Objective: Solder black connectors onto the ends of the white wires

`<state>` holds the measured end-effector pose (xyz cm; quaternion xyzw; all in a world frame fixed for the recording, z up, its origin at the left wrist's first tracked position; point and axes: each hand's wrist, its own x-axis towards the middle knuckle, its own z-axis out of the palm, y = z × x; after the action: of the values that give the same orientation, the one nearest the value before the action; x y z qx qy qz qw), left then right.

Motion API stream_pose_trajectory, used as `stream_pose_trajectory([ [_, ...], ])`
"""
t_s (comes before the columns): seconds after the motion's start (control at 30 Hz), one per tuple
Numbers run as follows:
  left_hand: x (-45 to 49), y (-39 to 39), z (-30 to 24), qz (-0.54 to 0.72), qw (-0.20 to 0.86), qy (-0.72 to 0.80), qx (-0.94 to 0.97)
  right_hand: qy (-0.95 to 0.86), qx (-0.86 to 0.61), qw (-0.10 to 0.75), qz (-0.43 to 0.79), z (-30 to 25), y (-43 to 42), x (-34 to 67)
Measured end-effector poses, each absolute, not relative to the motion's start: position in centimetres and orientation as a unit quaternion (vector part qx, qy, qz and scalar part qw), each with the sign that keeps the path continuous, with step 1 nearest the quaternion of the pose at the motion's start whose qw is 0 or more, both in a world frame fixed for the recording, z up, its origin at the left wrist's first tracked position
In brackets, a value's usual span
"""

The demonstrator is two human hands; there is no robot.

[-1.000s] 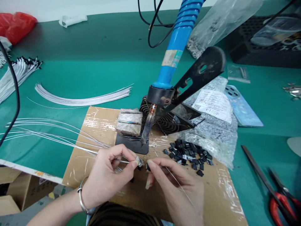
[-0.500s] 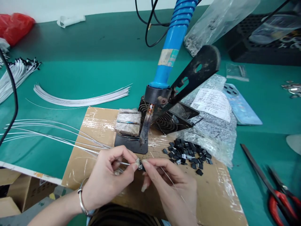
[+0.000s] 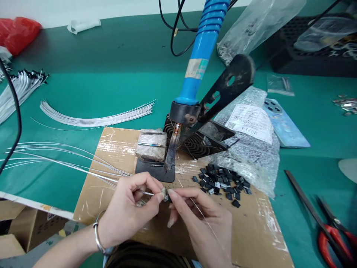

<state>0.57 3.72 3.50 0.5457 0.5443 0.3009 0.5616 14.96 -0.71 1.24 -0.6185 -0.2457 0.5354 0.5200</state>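
Note:
My left hand (image 3: 126, 210) pinches the end of a thin white wire (image 3: 69, 163) that trails off to the left. My right hand (image 3: 202, 219) pinches a small black part (image 3: 167, 197) against that wire end, with a fine strand of solder wire (image 3: 203, 219) running back across its fingers. Both hands meet over a taped cardboard sheet (image 3: 117, 152), just in front of the tip of a blue-handled soldering iron (image 3: 195, 70) resting in its black stand (image 3: 220, 93). A pile of several small black parts (image 3: 223, 180) lies to the right of my hands.
A grey sponge block (image 3: 151, 145) and a small fan (image 3: 199, 141) sit behind the iron tip. Bundles of white wires (image 3: 97, 117) lie on the green table (image 3: 92, 85) at left. Clear bags of parts (image 3: 251, 149), red-handled scissors (image 3: 331, 234) and a red bag (image 3: 18, 31) surround them.
My right hand moved left and brought the small black part up to the wire end held by my left hand; the fingertips now touch. The view shifted slightly.

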Motion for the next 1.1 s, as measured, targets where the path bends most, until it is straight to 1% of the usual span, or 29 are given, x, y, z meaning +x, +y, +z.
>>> stream_pose_trajectory([
  [0.1, 0.6, 3.8, 3.5, 0.302, 0.572, 0.541, 0.537, -0.266, -0.628, 0.508, 0.526, 0.7, -0.9, 15.1],
  [0.23, 0.6, 3.9, 3.3, 0.302, 0.569, 0.549, 0.533, -0.366, -0.629, 0.518, 0.449, -0.1, -1.4, 15.7],
  [0.33, 0.6, 4.0, 3.2, 0.307, 0.558, 0.556, 0.534, -0.381, -0.631, 0.523, 0.427, -0.2, -1.9, 15.8],
  [0.5, 0.7, 4.3, 3.0, 0.310, 0.540, 0.563, 0.544, -0.393, -0.682, 0.471, 0.397, 0.5, -2.7, 15.6],
  [0.6, 0.9, 4.4, 3.0, 0.321, 0.537, 0.558, 0.545, -0.426, -0.682, 0.459, 0.378, 0.7, -2.5, 16.0],
  [0.7, 1.0, 4.7, 3.0, 0.335, 0.539, 0.553, 0.540, -0.472, -0.644, 0.470, 0.376, 0.5, -2.1, 16.4],
  [0.77, 1.1, 4.8, 3.0, 0.340, 0.538, 0.553, 0.537, -0.480, -0.623, 0.492, 0.373, 0.4, -1.9, 16.3],
  [0.9, 1.1, 4.8, 2.8, 0.345, 0.528, 0.552, 0.545, -0.443, -0.622, 0.523, 0.378, 0.5, -2.0, 15.7],
  [1.1, 1.2, 4.9, 2.6, 0.342, 0.509, 0.563, 0.554, -0.383, -0.602, 0.539, 0.447, 1.2, -1.5, 15.6],
])
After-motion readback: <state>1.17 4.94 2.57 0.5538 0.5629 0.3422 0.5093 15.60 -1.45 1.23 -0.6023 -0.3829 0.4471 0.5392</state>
